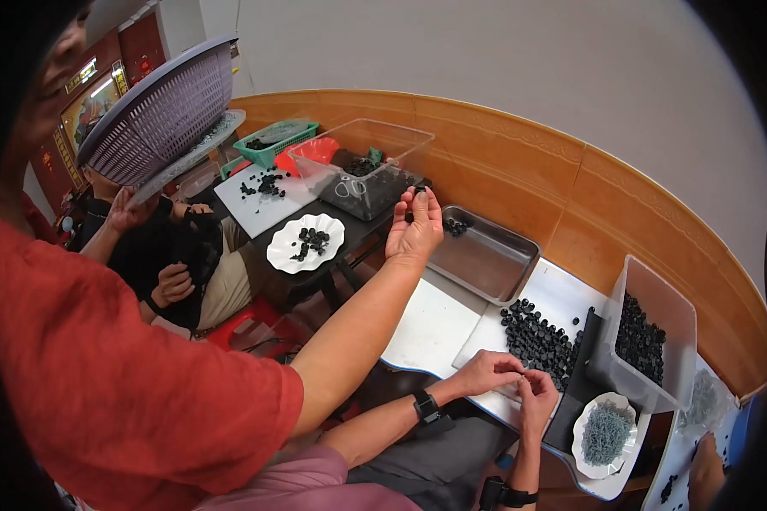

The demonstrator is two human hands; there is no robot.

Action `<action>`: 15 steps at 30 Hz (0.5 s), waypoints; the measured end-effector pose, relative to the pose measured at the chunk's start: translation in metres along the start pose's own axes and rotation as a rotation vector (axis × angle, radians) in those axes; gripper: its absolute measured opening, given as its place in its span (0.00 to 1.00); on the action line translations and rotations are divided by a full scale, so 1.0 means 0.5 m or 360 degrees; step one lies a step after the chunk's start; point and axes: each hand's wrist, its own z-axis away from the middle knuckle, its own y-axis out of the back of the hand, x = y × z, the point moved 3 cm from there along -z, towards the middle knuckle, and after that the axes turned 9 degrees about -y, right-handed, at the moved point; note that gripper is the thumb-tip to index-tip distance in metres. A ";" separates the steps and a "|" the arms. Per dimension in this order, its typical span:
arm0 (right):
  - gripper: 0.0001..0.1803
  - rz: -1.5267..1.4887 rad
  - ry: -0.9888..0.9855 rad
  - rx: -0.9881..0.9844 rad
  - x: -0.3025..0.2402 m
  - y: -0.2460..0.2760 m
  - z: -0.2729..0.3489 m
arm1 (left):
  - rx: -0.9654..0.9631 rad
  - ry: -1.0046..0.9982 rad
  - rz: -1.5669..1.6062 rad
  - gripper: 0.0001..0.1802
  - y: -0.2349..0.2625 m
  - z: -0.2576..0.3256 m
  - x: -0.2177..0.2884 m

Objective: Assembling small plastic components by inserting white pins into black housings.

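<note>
My left hand [489, 373] and my right hand [535, 397] meet over the near edge of a white board [477, 397]. Fingertips of both are pinched together, almost touching. Whatever they hold is too small to make out. Just beyond them lies a heap of small round black parts [541, 341]. Right of my right hand, a scalloped white plate [579, 436] carries a pile of thin grey-blue pieces [607, 433]. A co-worker in a red shirt reaches across from the left; that person's raised hand [416, 226] pinches small black parts above the table.
A clear bin [680, 375] of black parts stands at the right, a metal tray [520, 290] by the wooden panel. Farther left are another scalloped plate [281, 259], a clear box [383, 136], a green basket [273, 155] and a raised purple basket [158, 111]. Another person's hand [706, 473] shows far right.
</note>
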 end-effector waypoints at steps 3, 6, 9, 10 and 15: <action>0.06 0.0057 0.0019 0.0025 0.001 0.002 -0.002 | -0.0019 0.0075 -0.0067 0.10 0.001 -0.001 -0.003; 0.06 0.0098 -0.0005 0.0005 -0.017 0.009 0.001 | -0.0004 0.0048 -0.0007 0.10 0.000 -0.003 0.000; 0.04 0.0162 -0.0021 0.0183 -0.069 0.013 0.003 | 0.0086 -0.0007 0.0052 0.09 0.003 -0.006 0.000; 0.04 0.0166 -0.0015 0.0179 -0.095 0.005 0.002 | 0.0150 0.0044 0.0091 0.09 0.007 -0.008 -0.007; 0.04 0.0502 0.0632 -0.0055 -0.298 -0.067 0.009 | 0.0297 0.0088 0.0277 0.08 0.010 -0.005 -0.022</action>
